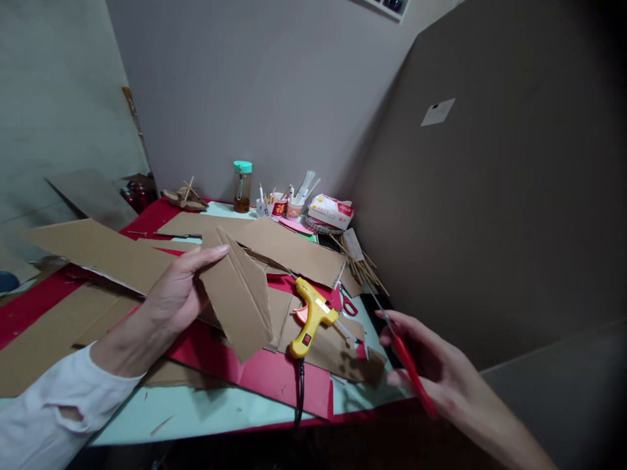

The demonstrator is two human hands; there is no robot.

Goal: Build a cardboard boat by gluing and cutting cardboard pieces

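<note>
My left hand (183, 284) holds a creased, pointed piece of cardboard (239, 297), thumb on its front face and the other fingers behind it. At the right, past the table's edge, my right hand (426, 359) is closed around a red-handled tool (411, 372) with a thin metal tip pointing up and left; its exact kind is hard to make out. Between the hands a yellow glue gun (313, 318) lies on cardboard and red sheets, its black cord running off the front edge.
Cardboard sheets (294, 251) cover much of the table (206, 414). Red-handled scissors (349, 305) lie right of the glue gun. Behind stand a bottle (242, 189), cups of sticks (294, 207), a tissue pack (330, 212) and a small model boat (186, 199). Thin sticks (365, 267) lie at the right edge.
</note>
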